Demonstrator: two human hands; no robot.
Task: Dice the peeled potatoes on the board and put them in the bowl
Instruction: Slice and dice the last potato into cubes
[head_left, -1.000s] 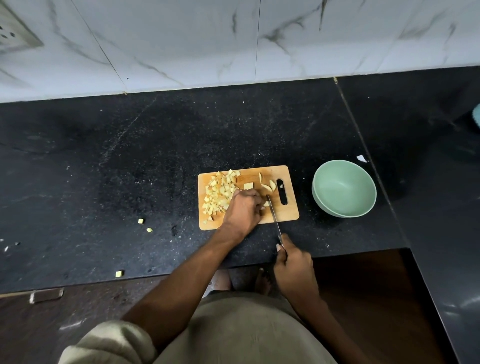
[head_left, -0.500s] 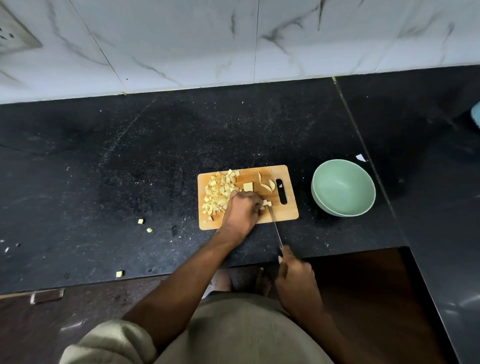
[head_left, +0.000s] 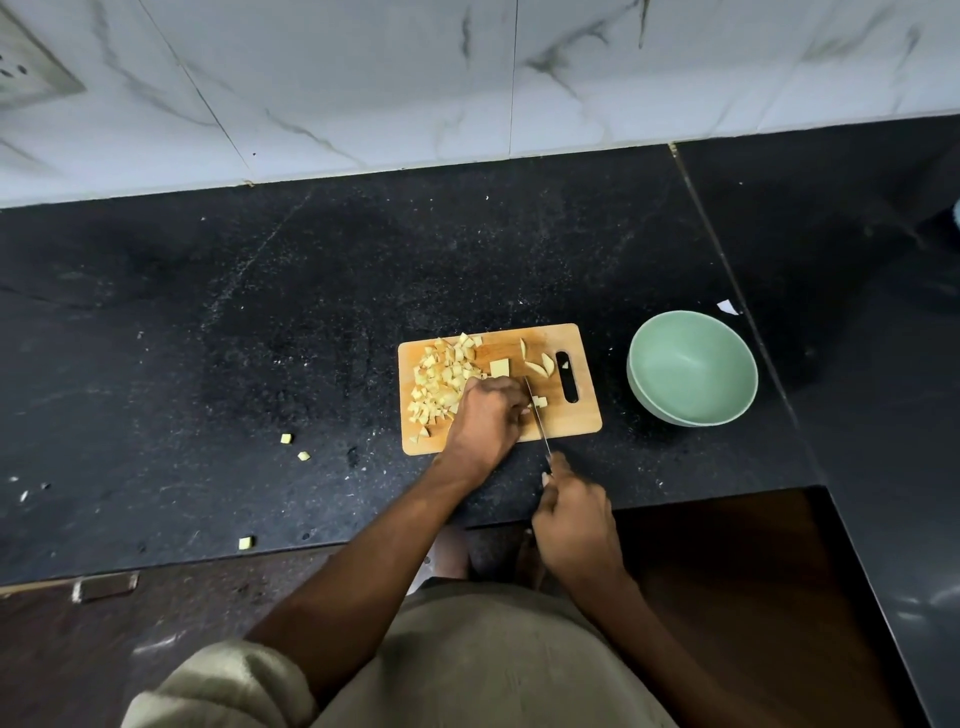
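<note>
We see the left hand (head_left: 485, 415) curled over potato on the wooden rectangular cutting board (head_left: 566, 421) (diced pile (head_left: 441, 379) beside), right hand (head_left: 574, 519) gripping the steel knife (head_left: 536, 413); pale green round bowl (head_left: 693, 366) holds nothing.

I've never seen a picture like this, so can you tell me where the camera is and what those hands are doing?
The camera sits on a person's head and looks down, so you see their own arms. A wooden cutting board lies on a black counter, with a heap of diced potato on it. The left hand curls its fingers over a piece being cut. The right hand holds a knife. Beside the board stands an empty green bowl. A few stray cubes lie on the counter.
</note>
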